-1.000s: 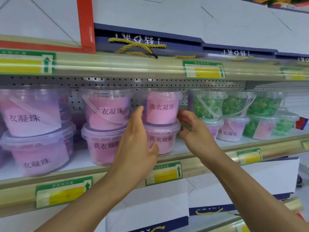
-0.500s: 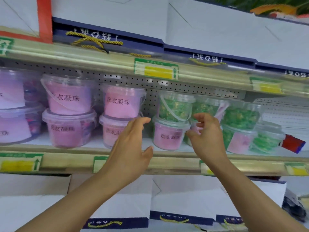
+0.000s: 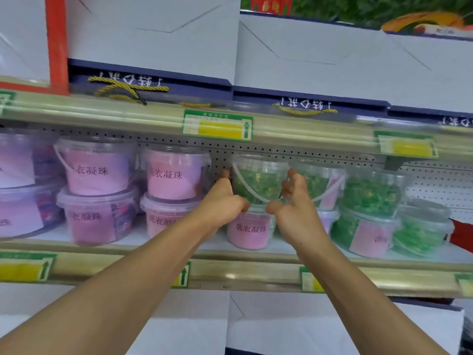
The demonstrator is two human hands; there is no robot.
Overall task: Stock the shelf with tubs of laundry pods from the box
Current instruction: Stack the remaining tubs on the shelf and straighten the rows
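A clear tub of green pods (image 3: 258,181) stands on top of a pink-labelled tub (image 3: 249,230) on the middle shelf (image 3: 230,271). My left hand (image 3: 222,201) grips the green tub's left side, and my right hand (image 3: 294,206) grips its right side with curled fingers. Stacked tubs of pink pods (image 3: 176,172) fill the shelf to the left. More green tubs (image 3: 371,190) stand to the right.
The shelf above (image 3: 153,116) carries white and navy gift boxes (image 3: 153,34) with gold cord handles. A pegboard back panel (image 3: 281,152) lies behind the tubs. White boxes (image 3: 307,326) sit on the shelf below. Price tags (image 3: 217,125) line the shelf rails.
Both hands left the pink stack, moved right and closed round the green tub on top of the pink one. The camera view swung right as well.
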